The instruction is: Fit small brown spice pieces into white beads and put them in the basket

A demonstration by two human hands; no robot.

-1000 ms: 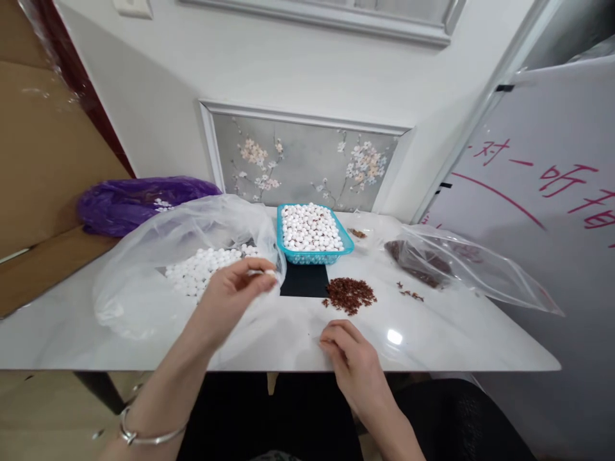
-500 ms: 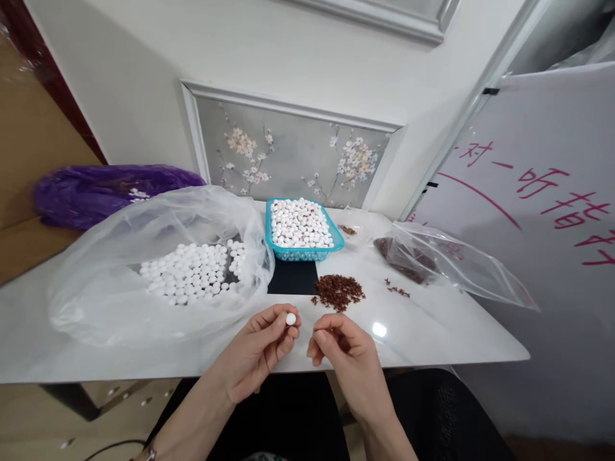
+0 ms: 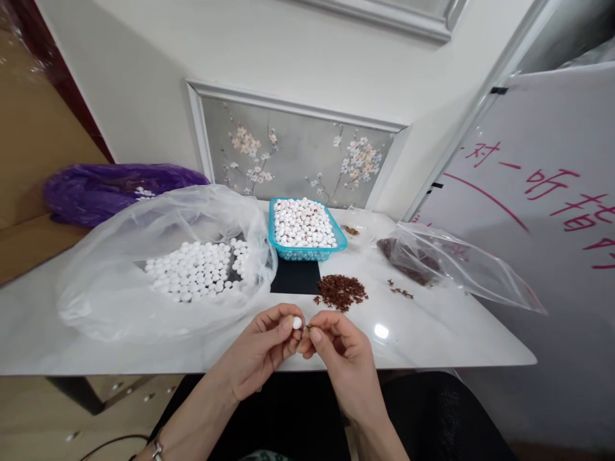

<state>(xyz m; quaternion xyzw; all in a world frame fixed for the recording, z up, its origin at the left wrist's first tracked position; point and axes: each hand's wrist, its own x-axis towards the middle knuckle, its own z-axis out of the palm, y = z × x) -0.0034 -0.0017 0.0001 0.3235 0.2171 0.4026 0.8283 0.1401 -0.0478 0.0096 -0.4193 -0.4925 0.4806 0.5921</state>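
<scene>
Between the thumb and fingers of my left hand (image 3: pixel 269 346) is a white ball (image 3: pixel 297 323), about fingertip size. My right hand (image 3: pixel 341 346) pinches a tiny dark brown piece (image 3: pixel 308 327) close beside the ball; whether the two touch I cannot tell. Just beyond my hands lies a heap of small reddish-brown pieces (image 3: pixel 342 291) on the white table (image 3: pixel 432 333). Behind it, a blue basket (image 3: pixel 340 242) is filled with white balls, some showing brown bits. A clear plastic bag (image 3: pixel 96 288) on the left holds loose white balls (image 3: pixel 192 275).
A black square (image 3: pixel 293 278) lies in front of the basket. On the right, a zip bag (image 3: pixel 461 259) contains more brown pieces, with a few strays (image 3: pixel 400 291) beside it. A purple bag (image 3: pixel 96 192) sits at the back left. A whiteboard (image 3: pixel 552 269) stands along the right.
My hands have come together: the right fingers moved left, up against the left fingertips near the white ball. The small brown piece now shows at the right fingertips. The view shifted slightly.
</scene>
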